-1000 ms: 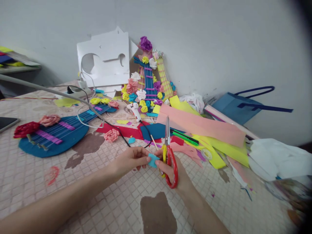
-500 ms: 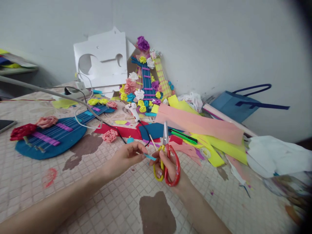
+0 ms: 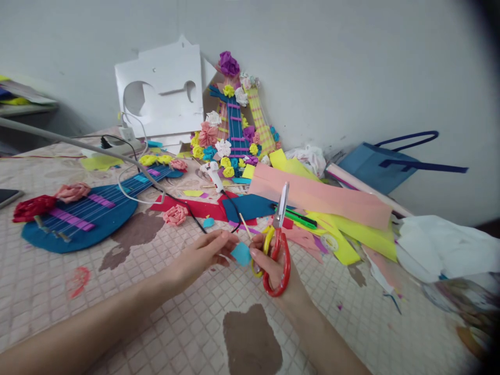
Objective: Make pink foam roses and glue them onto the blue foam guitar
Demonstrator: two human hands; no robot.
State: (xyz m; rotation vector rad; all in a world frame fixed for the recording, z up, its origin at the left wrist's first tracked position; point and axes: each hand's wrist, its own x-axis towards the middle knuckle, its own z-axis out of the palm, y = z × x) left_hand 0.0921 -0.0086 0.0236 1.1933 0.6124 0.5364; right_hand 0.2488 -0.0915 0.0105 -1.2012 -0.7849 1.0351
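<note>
In my right hand (image 3: 273, 263) are scissors (image 3: 279, 229) with one red and one yellow handle, their blades pointing up and away. The thumb of that same hand pinches a small light-blue paper piece (image 3: 240, 253) by its right edge. My left hand (image 3: 211, 250) is at the paper's left side, fingers loosely stretched and apart, with nothing visible in them. A thin wooden stick (image 3: 245, 226) rises just behind the paper; whether my right hand holds it, I cannot tell.
Left lies a blue paper guitar (image 3: 89, 213) with paper roses. A glue gun (image 3: 213, 175) and its black cord are ahead. Pink paper (image 3: 316, 195), yellow strips and a green cutter (image 3: 299, 217) lie right. Flower-decorated guitars (image 3: 236, 125) lean against the wall beside white board (image 3: 164, 114).
The light-blue paper was between both hands, turned edge-on, and now faces me in my right hand. My left fingers have come off it. The scissors' blades have tilted rightward.
</note>
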